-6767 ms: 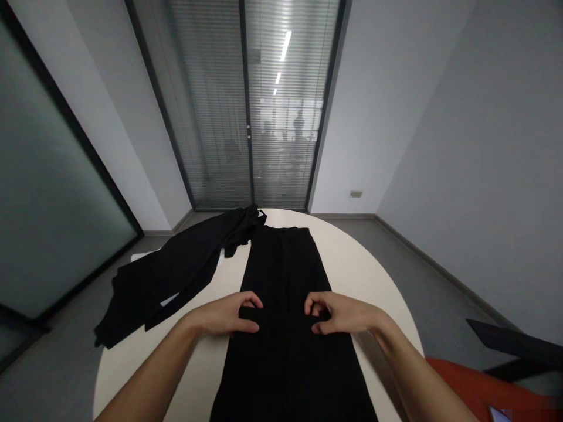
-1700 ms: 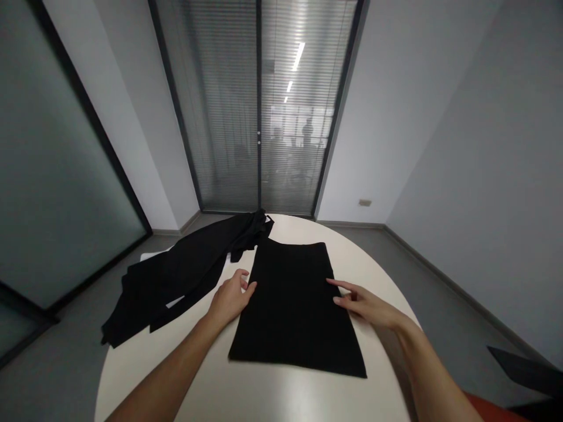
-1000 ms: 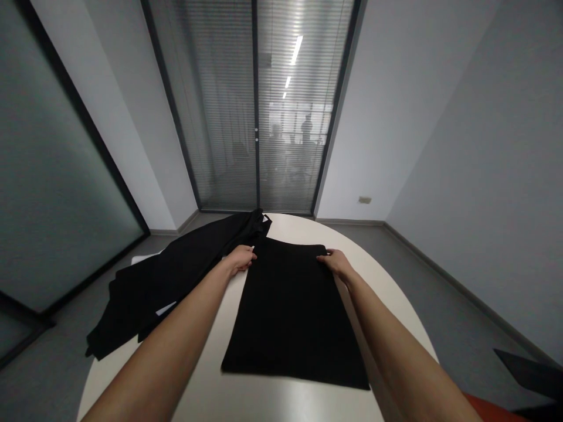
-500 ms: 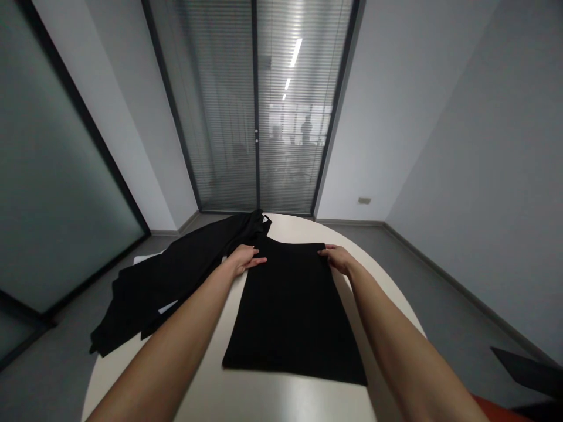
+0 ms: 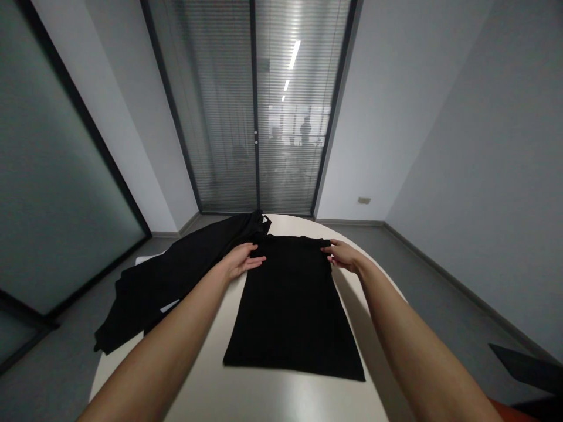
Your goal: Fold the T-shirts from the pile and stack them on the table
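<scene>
Head view: The folded black garment (image 5: 292,305) lies flat on the round white table (image 5: 272,398), directly in front of the person. Since half a second ago, its far edge has lifted slightly off the surface. The left hand (image 5: 240,261) holds the far left corner, thumb over and fingers under the cloth. The right hand (image 5: 345,255) pinches the far right corner. Judgement: a further fold toward the near edge is starting. A second black garment (image 5: 176,275) lies loosely spread on the left, hanging over the table edge.
</scene>
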Motion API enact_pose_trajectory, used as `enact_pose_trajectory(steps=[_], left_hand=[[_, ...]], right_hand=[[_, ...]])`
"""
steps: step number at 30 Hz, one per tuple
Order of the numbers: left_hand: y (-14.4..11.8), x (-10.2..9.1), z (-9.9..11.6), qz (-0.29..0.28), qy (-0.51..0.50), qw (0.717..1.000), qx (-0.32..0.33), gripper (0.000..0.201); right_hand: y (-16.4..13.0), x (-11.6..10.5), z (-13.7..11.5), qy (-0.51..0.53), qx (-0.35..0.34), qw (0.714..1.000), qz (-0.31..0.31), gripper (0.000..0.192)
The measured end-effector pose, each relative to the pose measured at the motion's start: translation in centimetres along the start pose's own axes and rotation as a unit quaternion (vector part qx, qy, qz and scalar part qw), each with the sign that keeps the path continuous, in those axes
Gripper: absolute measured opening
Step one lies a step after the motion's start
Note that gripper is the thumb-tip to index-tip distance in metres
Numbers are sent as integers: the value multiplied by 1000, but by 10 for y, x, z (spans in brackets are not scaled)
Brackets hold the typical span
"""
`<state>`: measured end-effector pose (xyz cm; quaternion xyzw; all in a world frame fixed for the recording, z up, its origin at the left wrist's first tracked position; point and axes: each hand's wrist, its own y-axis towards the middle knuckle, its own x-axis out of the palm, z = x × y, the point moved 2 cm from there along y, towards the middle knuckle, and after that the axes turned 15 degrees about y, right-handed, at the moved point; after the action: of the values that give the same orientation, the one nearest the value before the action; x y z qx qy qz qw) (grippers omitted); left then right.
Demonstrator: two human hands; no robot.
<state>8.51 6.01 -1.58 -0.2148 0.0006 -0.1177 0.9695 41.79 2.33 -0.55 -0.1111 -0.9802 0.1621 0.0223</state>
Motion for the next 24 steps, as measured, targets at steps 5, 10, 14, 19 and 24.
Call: enact_pose_trajectory(steps=[5, 10, 14, 19, 24], left_hand=[[-13, -7, 3, -39, -34, 999, -4, 49], [-21, -15, 0, -96, -55, 994, -3, 32], [-34, -17, -5, -136, -68, 988, 40, 17], [-68, -22, -14, -201, -42, 971, 118, 30], [-97, -39, -30, -280, 50, 954, 91, 42]], right_hand=[[-31, -6, -12, 74, 56, 987, -133, 51], [-53, -14, -9, 122, 53, 966, -220, 42], [-64, -22, -1, 151, 29, 955, -255, 35], [-90, -32, 6, 146, 15, 938, -315, 34], [-123, -34, 12, 45, 5, 928, -370, 36]])
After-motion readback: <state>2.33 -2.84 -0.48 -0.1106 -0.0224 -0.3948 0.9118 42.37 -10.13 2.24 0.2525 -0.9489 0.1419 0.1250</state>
